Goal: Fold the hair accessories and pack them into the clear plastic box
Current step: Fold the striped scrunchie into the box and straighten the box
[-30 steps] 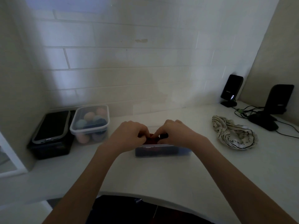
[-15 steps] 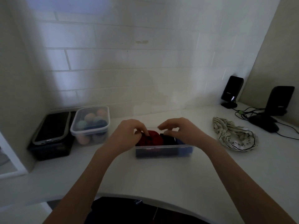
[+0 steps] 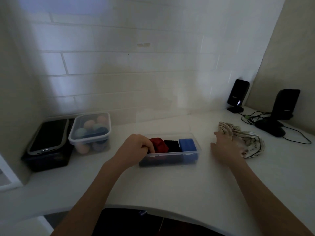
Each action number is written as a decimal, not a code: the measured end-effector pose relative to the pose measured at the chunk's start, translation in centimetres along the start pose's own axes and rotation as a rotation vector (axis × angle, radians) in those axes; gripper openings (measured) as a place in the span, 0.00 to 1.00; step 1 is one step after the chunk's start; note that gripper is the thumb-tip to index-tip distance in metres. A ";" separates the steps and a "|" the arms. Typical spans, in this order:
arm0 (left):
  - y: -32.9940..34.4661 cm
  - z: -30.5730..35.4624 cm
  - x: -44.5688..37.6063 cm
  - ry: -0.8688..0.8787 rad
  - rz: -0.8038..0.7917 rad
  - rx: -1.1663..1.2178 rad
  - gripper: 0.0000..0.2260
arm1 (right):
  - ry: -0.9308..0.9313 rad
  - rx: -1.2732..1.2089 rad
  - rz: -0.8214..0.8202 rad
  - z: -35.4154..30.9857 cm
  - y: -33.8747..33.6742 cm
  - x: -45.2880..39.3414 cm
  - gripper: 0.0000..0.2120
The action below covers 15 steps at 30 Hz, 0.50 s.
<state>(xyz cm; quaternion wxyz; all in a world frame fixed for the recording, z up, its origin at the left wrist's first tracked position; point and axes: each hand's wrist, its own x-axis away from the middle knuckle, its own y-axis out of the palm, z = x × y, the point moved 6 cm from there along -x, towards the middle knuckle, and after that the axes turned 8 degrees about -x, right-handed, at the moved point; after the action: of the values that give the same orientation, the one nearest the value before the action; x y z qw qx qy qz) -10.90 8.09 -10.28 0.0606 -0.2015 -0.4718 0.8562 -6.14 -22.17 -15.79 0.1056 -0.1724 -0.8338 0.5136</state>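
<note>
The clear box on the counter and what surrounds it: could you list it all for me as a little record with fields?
box: clear plastic box, open, on the white counter
contents, left to right: red piece, black piece, blue piece
left hand: fingers curled into the box's left end at the red piece
right hand: fingers spread, reaching to the striped fabric accessory lying outside the box
left side: lidded tub of coloured balls, dark container
right back: two black speakers with cables
</note>
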 end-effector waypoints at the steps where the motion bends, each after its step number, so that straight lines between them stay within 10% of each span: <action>1: 0.0 0.0 -0.1 0.008 -0.007 -0.003 0.17 | -0.005 -0.007 0.024 0.2 0.2 0.1 0.22; 15: -2.1 3.0 -2.2 0.155 0.218 0.228 0.19 | -0.658 -0.476 0.510 -9.3 -7.8 7.8 0.17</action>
<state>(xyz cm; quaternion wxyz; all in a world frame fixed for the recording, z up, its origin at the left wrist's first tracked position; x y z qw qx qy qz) -10.30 6.27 -6.53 0.0261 -0.3086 -0.3412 0.8875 -11.38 -14.71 -4.68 -0.3358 -0.2193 -0.8484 0.3455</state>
